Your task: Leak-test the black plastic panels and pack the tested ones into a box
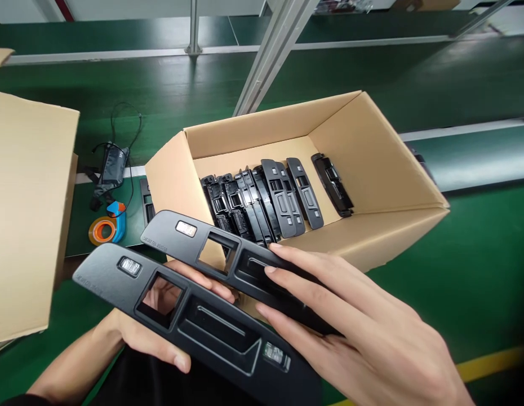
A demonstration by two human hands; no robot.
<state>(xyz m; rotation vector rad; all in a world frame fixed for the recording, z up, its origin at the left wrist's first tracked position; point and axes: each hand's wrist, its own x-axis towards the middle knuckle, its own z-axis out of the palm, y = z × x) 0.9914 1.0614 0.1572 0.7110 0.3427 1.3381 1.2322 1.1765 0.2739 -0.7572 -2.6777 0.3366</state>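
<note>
Two long black plastic trim panels lie at a slant across the lower middle, one beside the other. Each has a square opening, a rectangular recess and a small clear lens. My left hand grips the nearer panel, thumb on its front edge and fingers behind it. My right hand has its fingers over the farther panel, its right end hidden under the hand. Beyond them stands an open cardboard box with several similar panels in a row. One more panel leans apart at the right.
At the left, a large cardboard box rises close by. Between the boxes lie a tape dispenser with orange tape, a dark pouch-like item with a cable, and part of another panel. A metal post stands behind.
</note>
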